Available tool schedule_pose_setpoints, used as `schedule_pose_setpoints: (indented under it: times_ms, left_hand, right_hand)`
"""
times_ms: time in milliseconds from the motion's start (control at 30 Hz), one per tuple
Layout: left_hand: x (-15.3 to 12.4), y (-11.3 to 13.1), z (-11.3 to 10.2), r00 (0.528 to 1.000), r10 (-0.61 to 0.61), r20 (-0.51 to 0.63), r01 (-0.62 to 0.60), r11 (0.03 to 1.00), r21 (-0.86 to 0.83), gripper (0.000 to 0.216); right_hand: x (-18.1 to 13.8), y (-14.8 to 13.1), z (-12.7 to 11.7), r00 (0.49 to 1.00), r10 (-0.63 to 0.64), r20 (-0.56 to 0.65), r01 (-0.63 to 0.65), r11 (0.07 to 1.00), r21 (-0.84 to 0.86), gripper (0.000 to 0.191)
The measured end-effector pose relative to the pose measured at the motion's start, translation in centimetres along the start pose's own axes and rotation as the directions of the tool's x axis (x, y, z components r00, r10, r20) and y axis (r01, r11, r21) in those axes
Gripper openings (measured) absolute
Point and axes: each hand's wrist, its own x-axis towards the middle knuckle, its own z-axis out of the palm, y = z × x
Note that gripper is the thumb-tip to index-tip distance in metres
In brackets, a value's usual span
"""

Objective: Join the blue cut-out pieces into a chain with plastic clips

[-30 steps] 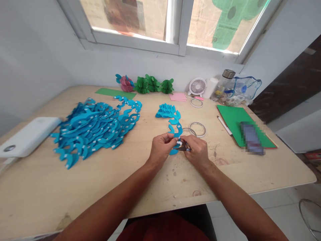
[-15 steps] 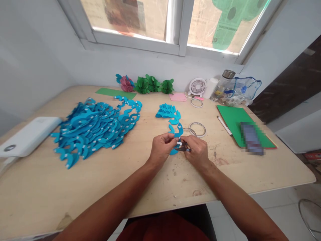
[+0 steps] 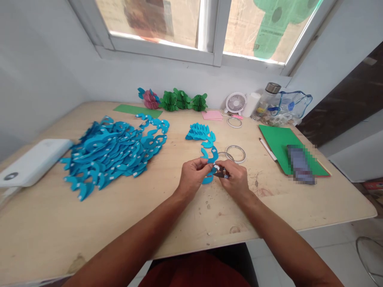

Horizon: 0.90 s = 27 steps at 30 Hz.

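My left hand [image 3: 194, 172] is closed in a pinch on a curved blue paper piece [image 3: 214, 154] above the table. Facing it, my right hand [image 3: 235, 174] is wrapped round small dark-bladed scissors [image 3: 220, 174], with the blades pointing left. Its thumb and forefinger meet near a white bit of tape [image 3: 216, 167] at the paper's edge. Another blue curve [image 3: 207, 180] shows below the fingertips. Just beyond my right hand lies a tape roll [image 3: 243, 154], with a second ring partly overlapping it. A folded stack of blue paper curves [image 3: 198, 132] sits behind.
A big pile of blue paper curves [image 3: 116, 151] covers the left, beside a white power bank [image 3: 36, 161]. Green paper ornaments [image 3: 169, 101], a small fan [image 3: 235, 103] and a bottle [image 3: 266, 101] line the back. A phone [image 3: 300, 163] lies on a green folder [image 3: 277, 139] at right.
The scissors have drawn back a little to the right and their blades look closer together. The white bit of tape has shifted slightly upward. My left hand has hardly moved.
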Motion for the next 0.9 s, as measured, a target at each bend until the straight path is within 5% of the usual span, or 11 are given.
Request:
schedule_pose_setpoints:
  times_ms: [367,900]
  left_hand:
    - [-0.2,0.2,0.0,0.999,0.013,-0.031,-0.012,0.998,0.056,0.021]
    - [-0.2,0.2,-0.1,0.998,0.058,-0.011,-0.056,0.995,0.085,0.019]
  right_hand:
    - [0.9,-0.7,-0.4,0.982,0.184,0.030,-0.186,0.962,0.201,0.011]
    - [-0.2,-0.5,-0.2,0.993,-0.093,0.077,0.110,0.959,-0.260,0.021]
